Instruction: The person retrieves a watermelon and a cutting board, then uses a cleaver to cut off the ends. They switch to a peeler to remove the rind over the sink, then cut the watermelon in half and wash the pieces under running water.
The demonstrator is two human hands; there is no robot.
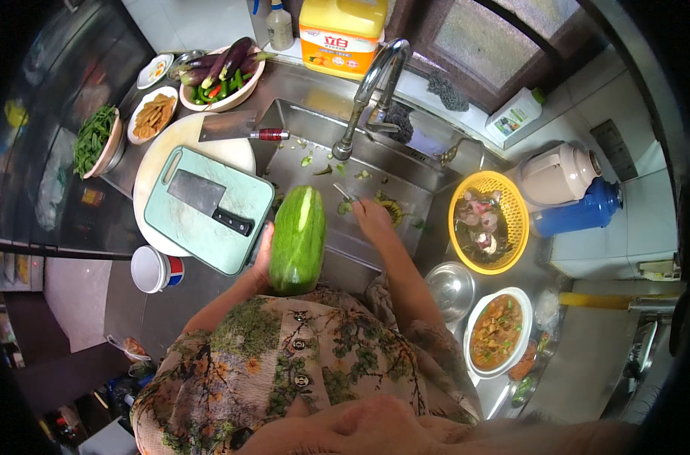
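My left hand (262, 259) supports a large green gourd (298, 242) from its left side, in front of my chest and by the near edge of the sink. A pale strip without skin runs down from the gourd's far end. My right hand (373, 219) is closed around a slim metal tool (345, 192), probably a peeler, over the stainless steel sink (305, 128). The tool is apart from the gourd, and most of it is hidden by my fingers. Green scraps (363, 174) lie on the sink bottom.
Left of the sink, a cleaver (200, 193) lies on a green cutting board (231, 176) over a round board (151, 227). A second cleaver (231, 126) has its handle over the sink edge. The faucet (350, 122) arches above. A yellow basket (518, 244) stands right.
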